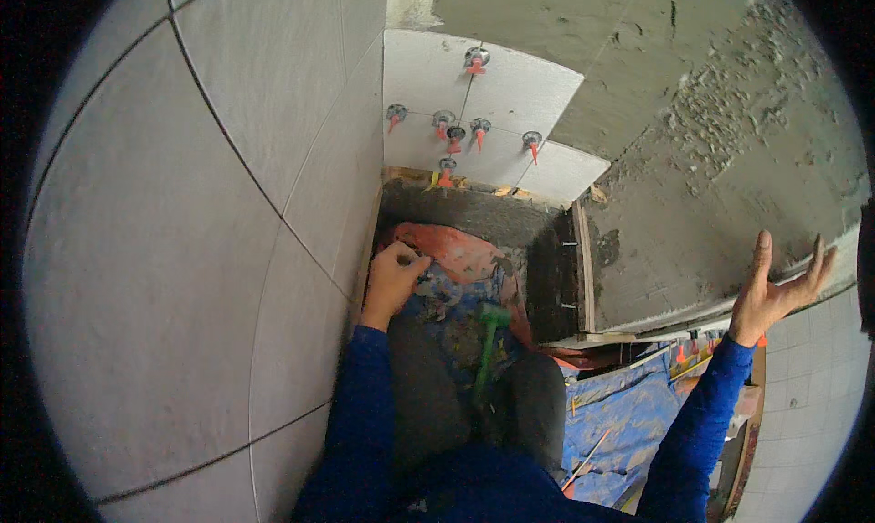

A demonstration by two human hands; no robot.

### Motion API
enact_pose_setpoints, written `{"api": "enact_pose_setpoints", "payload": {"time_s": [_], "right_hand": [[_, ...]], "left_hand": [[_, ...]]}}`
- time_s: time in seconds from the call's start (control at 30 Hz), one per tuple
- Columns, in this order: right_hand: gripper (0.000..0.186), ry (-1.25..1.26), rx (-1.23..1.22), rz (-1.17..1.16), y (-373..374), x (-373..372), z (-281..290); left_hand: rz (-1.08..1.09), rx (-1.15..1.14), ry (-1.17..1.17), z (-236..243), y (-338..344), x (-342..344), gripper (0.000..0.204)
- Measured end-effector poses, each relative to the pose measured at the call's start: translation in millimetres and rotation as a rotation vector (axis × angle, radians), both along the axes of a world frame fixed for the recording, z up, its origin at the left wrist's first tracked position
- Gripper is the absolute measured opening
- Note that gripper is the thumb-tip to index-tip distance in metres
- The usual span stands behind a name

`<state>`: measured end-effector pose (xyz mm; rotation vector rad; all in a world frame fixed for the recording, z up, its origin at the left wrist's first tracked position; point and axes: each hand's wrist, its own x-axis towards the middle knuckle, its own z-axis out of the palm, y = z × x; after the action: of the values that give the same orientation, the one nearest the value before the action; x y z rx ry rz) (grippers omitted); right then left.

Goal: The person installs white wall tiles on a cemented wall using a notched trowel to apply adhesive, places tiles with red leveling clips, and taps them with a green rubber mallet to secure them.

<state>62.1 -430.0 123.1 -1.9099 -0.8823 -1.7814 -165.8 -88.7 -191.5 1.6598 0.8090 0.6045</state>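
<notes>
My left hand (pixel 394 281) is curled beside the large grey wall tiles (pixel 200 231), thumb and fingers drawn together. Whatever they may hold is too small to make out. My right hand (pixel 775 290) is raised at the far right with fingers spread, holding nothing, before the wet grey mortar (pixel 656 258). Between my knees appears a green hammer-shaped tool (pixel 492 317), blurred, its handle pointing toward me; neither hand touches it. Ahead, white tiles (pixel 419 72) cover the lower wall, with several pipe outlets fitted with red plugs (pixel 476 65).
A dirty blue tarp (pixel 615 414) and an orange-red sheet (pixel 451 249) cover the floor. A wooden strip (pixel 585 268) edges the low dark wall at right. Small white tiles (pixel 811 386) line the surface at lower right. Rough mortar coats the upper right wall.
</notes>
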Motion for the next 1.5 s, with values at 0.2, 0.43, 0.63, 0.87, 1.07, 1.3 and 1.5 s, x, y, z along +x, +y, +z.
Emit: {"api": "enact_pose_setpoints", "payload": {"time_s": [0.2, 0.43, 0.63, 0.87, 1.07, 1.3, 1.5], "right_hand": [[0.045, -0.038, -0.039, 0.092, -8, 23, -14], [0.032, 0.065, -0.009, 0.211, -25, 41, -25], [0.032, 0.084, -0.032, 0.094, -36, 49, -29], [0.031, -0.152, -0.128, 0.128, -28, 39, -16], [0.029, -0.112, -0.073, 0.011, -23, 33, -21], [0.029, -0.135, -0.022, 0.065, -19, 34, -22], [0.028, -0.081, 0.015, 0.061, -17, 33, -24]], "left_hand": [[0.15, -0.045, -0.075, -15, -4, 11, 0.017], [0.088, -0.096, -0.147, -14, -51, 21, 0.021], [0.03, -0.055, -0.214, -26, -63, 27, 0.028], [0.159, -0.735, -0.245, -38, -51, 36, 0.024], [0.198, -0.783, -0.221, -42, -42, 17, 0.047], [0.131, -0.751, -0.241, -76, -26, 19, 0.05], [0.284, -0.838, -0.272, -42, -42, 20, 0.016]]}}
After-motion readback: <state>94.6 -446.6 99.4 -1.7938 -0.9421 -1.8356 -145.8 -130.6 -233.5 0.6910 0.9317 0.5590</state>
